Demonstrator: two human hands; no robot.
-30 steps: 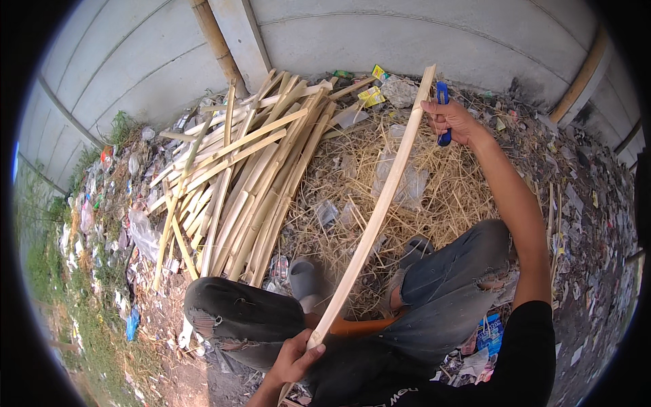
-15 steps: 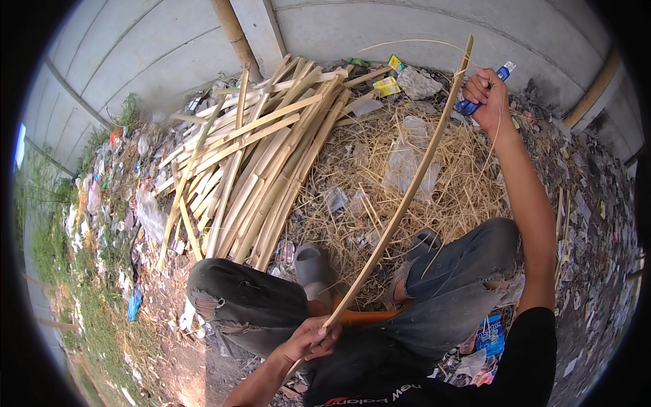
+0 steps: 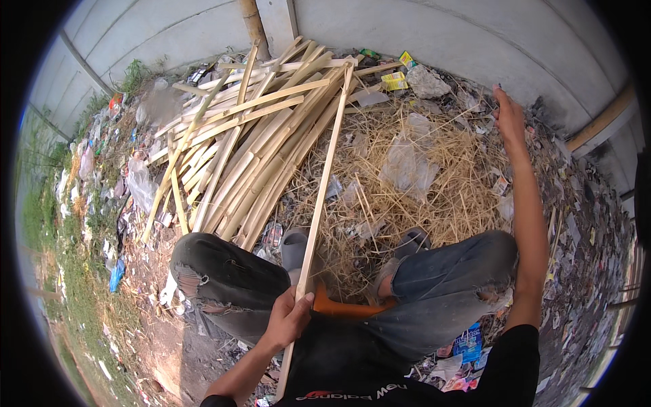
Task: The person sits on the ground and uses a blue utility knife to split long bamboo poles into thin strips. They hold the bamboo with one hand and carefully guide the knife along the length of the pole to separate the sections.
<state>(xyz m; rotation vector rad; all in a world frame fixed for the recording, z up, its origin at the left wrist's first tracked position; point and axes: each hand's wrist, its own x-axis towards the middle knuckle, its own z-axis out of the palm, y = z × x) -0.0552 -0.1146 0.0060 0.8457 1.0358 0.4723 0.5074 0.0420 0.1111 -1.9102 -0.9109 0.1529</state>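
Bamboo strip (image 3: 324,180), lower part in left grip (image 3: 287,321)

Pale strip (image 3: 324,190), one, long: lower part gripped in my left hand (image 3: 288,320), upper end seen against a pile of similar strips (image 3: 254,166). My right hand (image 3: 510,121): apart from the strip, contents unclear. Shavings (image 3: 447,210), one heap: between my grey shoes (image 3: 293,249) and the wall (image 3: 420,30).
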